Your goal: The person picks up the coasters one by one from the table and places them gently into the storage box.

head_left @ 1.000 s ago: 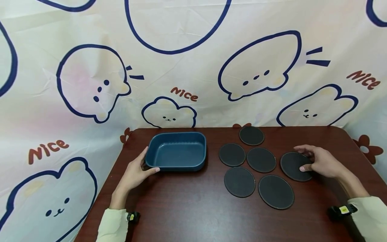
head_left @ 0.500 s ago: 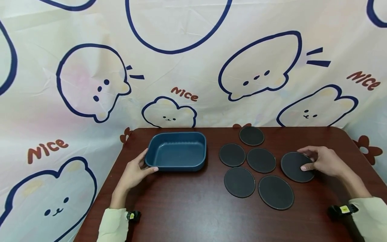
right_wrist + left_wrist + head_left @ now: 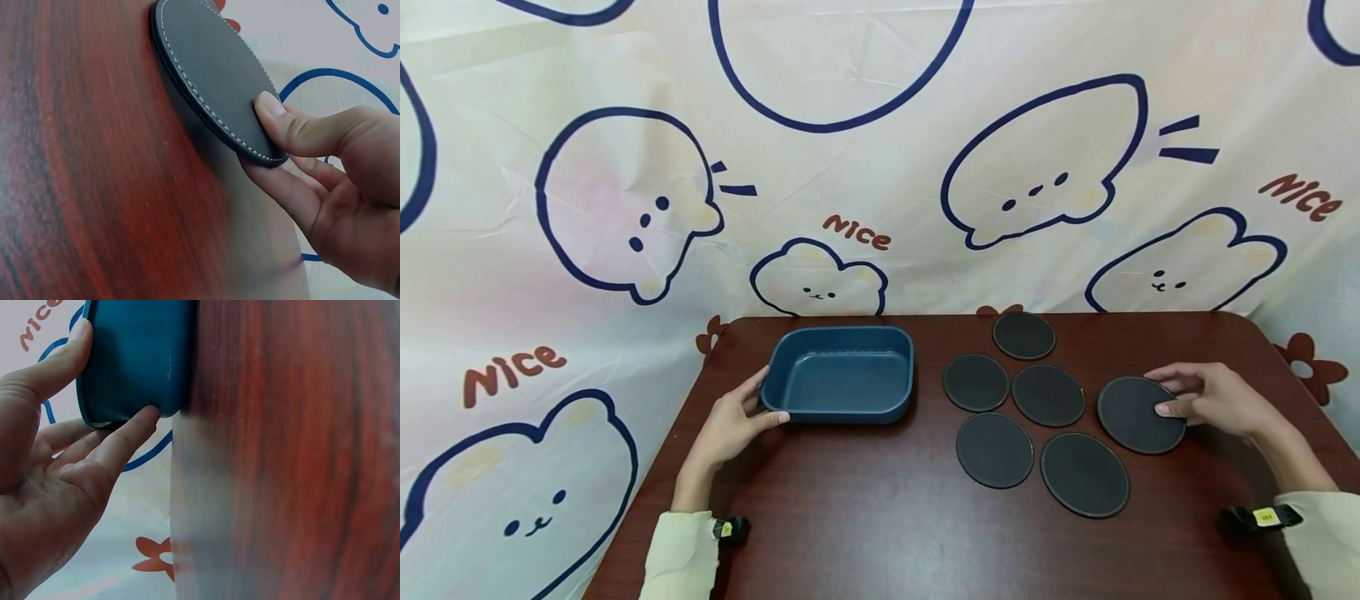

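At the right of the table, my right hand point(image 3: 1221, 400) pinches the edge of a round black coaster point(image 3: 1135, 421), thumb on top and fingers beneath. White stitching runs round this coaster's rim in the right wrist view, where its face slants above the wood. My left hand point(image 3: 733, 423) grips the left end of a deep blue rectangular dish point(image 3: 842, 417), its thumb along the near side. In the left wrist view the fingertips lie against the wall of the dish. Nothing lies inside it.
Several more black coasters lie flat between the dish and my right hand, among them a near one point(image 3: 1085, 475) and a far one point(image 3: 1024, 336) by the back edge. A printed cloth point(image 3: 910, 167) hangs behind the dark wooden table point(image 3: 887, 517).
My right hand has drawn slightly to the right, and the coaster it pinches has shifted a little with it. My left hand and the dish stay nearly where they were.
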`<state>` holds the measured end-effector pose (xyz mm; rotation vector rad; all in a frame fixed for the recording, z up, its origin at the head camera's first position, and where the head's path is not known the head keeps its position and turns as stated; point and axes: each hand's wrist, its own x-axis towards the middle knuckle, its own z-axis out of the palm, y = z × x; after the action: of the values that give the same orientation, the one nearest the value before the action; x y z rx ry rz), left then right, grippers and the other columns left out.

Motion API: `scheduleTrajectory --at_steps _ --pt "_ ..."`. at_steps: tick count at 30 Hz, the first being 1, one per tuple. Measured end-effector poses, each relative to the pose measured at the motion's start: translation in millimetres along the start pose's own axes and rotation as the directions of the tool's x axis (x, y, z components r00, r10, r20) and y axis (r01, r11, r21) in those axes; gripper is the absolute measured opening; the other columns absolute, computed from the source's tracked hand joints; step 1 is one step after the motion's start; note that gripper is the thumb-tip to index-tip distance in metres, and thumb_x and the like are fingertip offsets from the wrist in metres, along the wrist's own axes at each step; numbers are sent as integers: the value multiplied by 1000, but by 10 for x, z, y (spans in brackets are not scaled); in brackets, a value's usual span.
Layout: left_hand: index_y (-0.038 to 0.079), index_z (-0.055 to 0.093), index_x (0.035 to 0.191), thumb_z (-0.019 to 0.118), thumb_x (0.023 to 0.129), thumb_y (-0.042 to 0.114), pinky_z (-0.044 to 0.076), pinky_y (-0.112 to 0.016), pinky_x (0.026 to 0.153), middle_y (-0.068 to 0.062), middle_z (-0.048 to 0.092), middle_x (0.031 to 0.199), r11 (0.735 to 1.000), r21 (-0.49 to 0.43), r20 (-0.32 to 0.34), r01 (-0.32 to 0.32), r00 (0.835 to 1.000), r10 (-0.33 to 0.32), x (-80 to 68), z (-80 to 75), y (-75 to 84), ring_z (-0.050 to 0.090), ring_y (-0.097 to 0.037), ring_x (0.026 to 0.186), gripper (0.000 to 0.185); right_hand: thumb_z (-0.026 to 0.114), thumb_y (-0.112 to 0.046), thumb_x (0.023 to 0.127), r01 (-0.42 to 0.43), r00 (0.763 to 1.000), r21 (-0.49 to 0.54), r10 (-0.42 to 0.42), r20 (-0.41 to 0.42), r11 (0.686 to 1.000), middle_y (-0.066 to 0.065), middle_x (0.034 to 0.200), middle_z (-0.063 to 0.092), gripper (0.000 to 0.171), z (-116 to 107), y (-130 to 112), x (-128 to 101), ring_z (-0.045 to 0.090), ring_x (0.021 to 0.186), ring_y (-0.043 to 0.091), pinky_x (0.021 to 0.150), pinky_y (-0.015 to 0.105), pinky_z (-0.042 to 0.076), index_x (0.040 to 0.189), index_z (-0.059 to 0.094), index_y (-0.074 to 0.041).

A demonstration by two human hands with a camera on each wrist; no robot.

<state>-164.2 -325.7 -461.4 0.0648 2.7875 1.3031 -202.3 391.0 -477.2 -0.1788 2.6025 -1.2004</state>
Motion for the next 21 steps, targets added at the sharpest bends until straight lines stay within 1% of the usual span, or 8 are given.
scheduleTrajectory --at_steps 6,10,12,15,18,21 --pt "4 28 170 82 97 22 55 -55 107 -32 47 163 1000 14 5 -4 1000 3 -6 -13 -14 59 -49 140 92 80 -8 96 -26 1000 68 26 -1 997 28 121 75 63 16 41 -12 79 85 15 74 36 68 149 53 12" --pt "4 28 170 82 97 21 55 -55 107 -32 47 162 1000 13 8 1 1000 -1 -6 -22 -17 59 -49 140 92 81 -13 97 -46 999 89 47 -11 995 24 122 77 66 32 68 -7 78 84 13 73 34 67 150 52 11" --pt "4 28 170 82 97 21 54 -55 107 -31 47 163 1000 12 10 -1 1000 1 -1 -25 -11 59 -49 141 92 81 -16 98 -58 998 104 61 -21 993 18 120 78 66 34 89 -9 76 84 11 72 34 66 151 52 10" --pt "4 28 170 81 98 18 54 -55 107 -31 46 163 1000 10 11 -7 1000 7 9 -29 -4 58 -48 142 91 81 -19 98 -72 996 136 78 -39 988 2 113 77 63 29 122 -20 74 82 11 71 33 66 151 56 3" --pt "2 28 169 80 99 16 53 -56 108 -31 45 164 1000 16 15 -12 1000 11 16 -27 7 57 -49 142 89 80 -20 99 -75 995 173 86 -54 982 -14 106 72 56 28 148 -60 71 79 12 69 31 64 150 61 -7" --pt "2 28 169 80 99 15 53 -56 108 -30 46 163 1000 13 19 -11 1000 10 19 -37 14 57 -48 142 89 79 -19 99 -78 994 221 94 -60 972 -22 101 70 47 42 170 -84 70 78 12 68 29 64 145 67 -22"
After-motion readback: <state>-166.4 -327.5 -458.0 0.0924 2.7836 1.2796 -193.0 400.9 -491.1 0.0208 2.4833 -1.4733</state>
